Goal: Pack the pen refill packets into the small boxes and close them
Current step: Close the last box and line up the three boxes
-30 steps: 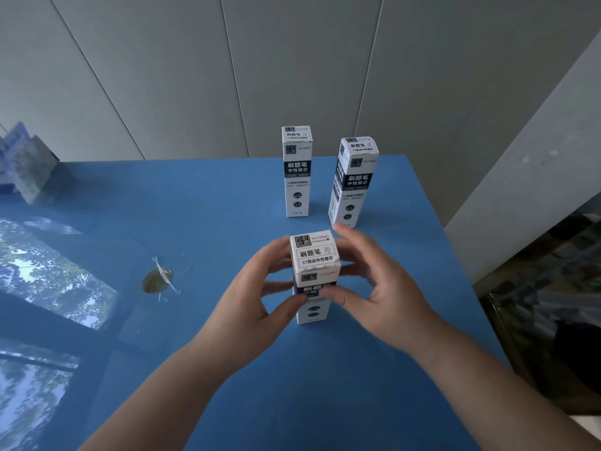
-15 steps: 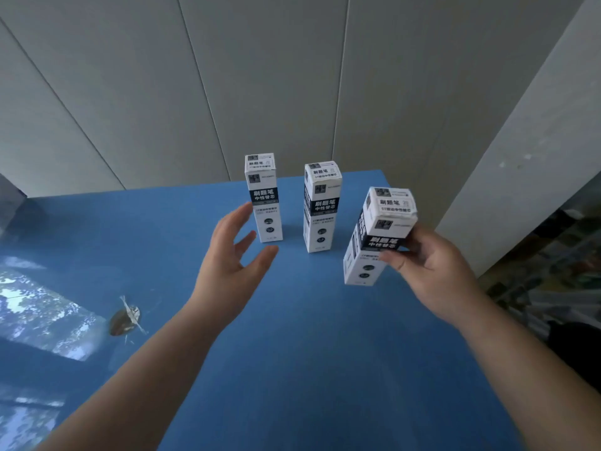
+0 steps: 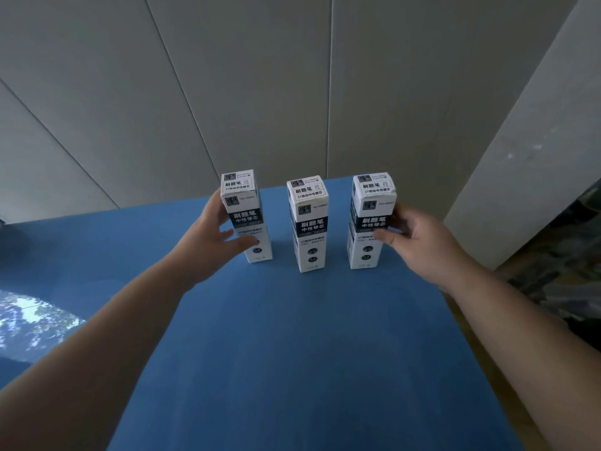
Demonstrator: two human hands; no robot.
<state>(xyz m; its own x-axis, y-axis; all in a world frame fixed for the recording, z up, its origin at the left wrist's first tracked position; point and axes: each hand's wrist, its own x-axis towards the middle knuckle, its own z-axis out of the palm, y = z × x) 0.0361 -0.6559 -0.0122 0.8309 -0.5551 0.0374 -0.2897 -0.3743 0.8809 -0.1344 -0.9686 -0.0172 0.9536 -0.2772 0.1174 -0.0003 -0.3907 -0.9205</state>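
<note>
Three tall white boxes with black bands stand upright in a row near the far edge of the blue table (image 3: 292,353), all with closed tops. My left hand (image 3: 214,236) grips the left box (image 3: 245,203), thumb across its front and fingers behind it. The middle box (image 3: 310,222) stands free between the two. My right hand (image 3: 413,239) holds the right box (image 3: 372,206) at its black band, thumb on the front face and fingers round its right side. No loose refill packets are in view.
A grey panelled wall (image 3: 292,92) rises right behind the boxes. A pale column (image 3: 536,157) stands at the right, with cluttered dark objects (image 3: 569,262) beyond the table's right edge. A bright reflection (image 3: 29,320) lies on the table's left part.
My right hand carried the third box from in front of me to the right end of the row and stood it upright. My left hand let go of it and took hold of the left box.
</note>
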